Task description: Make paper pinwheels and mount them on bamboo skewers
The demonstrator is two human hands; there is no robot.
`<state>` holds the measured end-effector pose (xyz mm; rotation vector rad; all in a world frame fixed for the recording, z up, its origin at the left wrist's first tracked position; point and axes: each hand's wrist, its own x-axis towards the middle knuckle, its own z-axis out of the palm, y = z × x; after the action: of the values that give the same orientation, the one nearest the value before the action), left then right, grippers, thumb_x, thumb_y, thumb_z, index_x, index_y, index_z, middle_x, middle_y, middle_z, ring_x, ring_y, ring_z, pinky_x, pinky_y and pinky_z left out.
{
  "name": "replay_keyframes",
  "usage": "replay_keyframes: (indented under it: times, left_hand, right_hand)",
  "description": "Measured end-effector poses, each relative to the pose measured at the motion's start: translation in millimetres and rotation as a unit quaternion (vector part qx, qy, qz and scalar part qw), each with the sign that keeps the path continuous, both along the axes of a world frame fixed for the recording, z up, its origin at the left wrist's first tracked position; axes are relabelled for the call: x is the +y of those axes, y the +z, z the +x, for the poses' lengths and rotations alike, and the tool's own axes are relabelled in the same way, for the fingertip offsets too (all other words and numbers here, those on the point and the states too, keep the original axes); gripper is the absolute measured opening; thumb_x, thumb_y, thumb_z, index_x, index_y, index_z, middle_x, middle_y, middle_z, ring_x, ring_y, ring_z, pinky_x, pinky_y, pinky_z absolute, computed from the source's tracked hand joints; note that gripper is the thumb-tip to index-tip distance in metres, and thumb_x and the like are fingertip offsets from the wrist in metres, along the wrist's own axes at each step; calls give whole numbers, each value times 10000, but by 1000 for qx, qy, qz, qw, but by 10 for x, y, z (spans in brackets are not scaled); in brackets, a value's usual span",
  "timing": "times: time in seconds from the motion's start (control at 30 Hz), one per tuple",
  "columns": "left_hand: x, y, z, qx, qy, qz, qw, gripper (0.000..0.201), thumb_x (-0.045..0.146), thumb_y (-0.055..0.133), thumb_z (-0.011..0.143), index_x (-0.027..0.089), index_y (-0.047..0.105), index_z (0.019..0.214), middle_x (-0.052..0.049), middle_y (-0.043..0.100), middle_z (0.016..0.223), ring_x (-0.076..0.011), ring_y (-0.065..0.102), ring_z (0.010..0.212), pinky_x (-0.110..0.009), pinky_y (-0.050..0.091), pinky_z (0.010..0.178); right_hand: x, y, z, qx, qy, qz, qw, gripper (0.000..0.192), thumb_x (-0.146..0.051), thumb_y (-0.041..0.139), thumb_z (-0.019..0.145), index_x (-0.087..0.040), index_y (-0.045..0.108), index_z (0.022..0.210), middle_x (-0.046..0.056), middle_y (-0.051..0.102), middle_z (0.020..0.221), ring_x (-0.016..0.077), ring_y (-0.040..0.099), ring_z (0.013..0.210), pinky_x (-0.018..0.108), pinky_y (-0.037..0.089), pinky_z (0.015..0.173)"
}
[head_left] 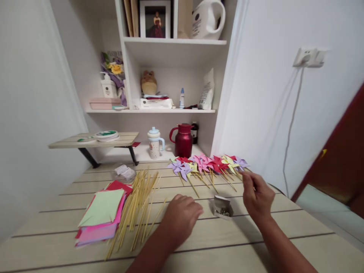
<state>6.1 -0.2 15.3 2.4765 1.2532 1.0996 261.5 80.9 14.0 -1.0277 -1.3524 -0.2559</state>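
My left hand [182, 214] rests low over the table with its fingers curled; their tips are turned away, so anything inside is hidden. On its left lie many thin wooden sticks [136, 208]. Raised at the right, my right hand [257, 195] is closed in a pinch, close to the purple pinwheel [241, 163] at the end of a row; what it pinches I cannot make out. Red, pink and yellow paper pinwheels [203, 163] on sticks lie along the back of the table. Between my hands stands a small opened box [223, 208] with small metal pieces inside.
A stack of coloured paper squares [102, 206] lies left of the sticks, with a clear plastic packet [125, 172] behind. A small raised stand [93, 140] holds rolls of tape [106, 135]. A cup [154, 144] and a red jug [183, 140] stand at the back under shelves [176, 42].
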Motion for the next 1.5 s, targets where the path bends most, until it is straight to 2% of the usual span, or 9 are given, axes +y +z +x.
replay_keyframes:
  times: [0.1,0.2,0.37,0.5,0.63,0.8,1.03,1.37,1.5]
  left_hand:
    - [-373,110,-47,152,-11,144,978,172,281,522,943,196,646,859,-24,663,774,-175,581,752,-354,456,781]
    - [-711,151,-268,194,-5,225,955,166,278,507,953,186,628,887,4,640,723,-158,575,717,-372,469,878]
    - [-878,203,-1206,194,134,260,936,242,170,453,948,187,656,1081,-56,706,907,-186,617,843,-425,465,939]
    - [-783,237,-2103,167,292,144,931,312,282,545,904,269,652,1197,-118,600,1285,-304,534,1191,-522,443,964]
    - [-789,197,-2565,192,350,2,917,435,401,661,823,300,641,1246,-125,467,1463,-377,396,1334,-594,350,1028]
    - [-819,88,-2580,256,309,-68,913,546,545,710,743,318,655,1236,-106,464,1494,-377,295,1416,-581,233,1109]
    - [-754,32,-2508,248,343,-105,900,508,409,724,759,301,642,1248,-106,484,1483,-332,361,1396,-551,238,1117]
    - [-800,207,-2623,87,277,-162,943,383,382,625,794,231,689,1140,-106,648,1299,-266,579,1214,-416,437,1028]
    - [-842,254,-2580,102,268,-153,946,380,401,616,813,242,686,1150,-94,685,1250,-263,632,1141,-408,478,979]
  right_hand:
    - [-193,-81,-295,-162,121,16,979,165,-270,543,937,-201,693,938,53,742,836,177,682,718,267,490,678]
    - [-365,-172,-601,-288,228,-20,930,190,-226,504,956,-205,692,954,40,730,758,158,669,653,261,484,655]
    - [-484,-284,-925,-405,312,-168,843,290,-287,405,999,-221,687,979,60,745,858,178,684,723,285,476,690]
    - [-473,-341,-991,-425,342,-256,798,307,-333,389,996,-234,680,980,47,745,892,204,696,777,302,470,715]
    - [-443,-354,-985,-392,348,-306,794,334,-361,378,989,-237,683,934,46,749,901,211,692,796,304,466,740]
    - [-381,-377,-961,-327,285,-360,826,365,-430,390,953,-235,689,880,58,754,863,238,680,770,320,453,709]
    - [-262,-441,-799,-276,138,-414,857,413,-508,363,925,-236,670,879,49,710,681,252,645,643,300,352,567]
    - [-208,-463,-764,-287,141,-408,855,392,-506,371,923,-255,664,857,22,712,675,253,645,655,294,331,572]
    - [-233,-429,-780,-283,159,-406,854,392,-505,380,923,-249,663,833,30,717,685,259,650,666,295,337,567]
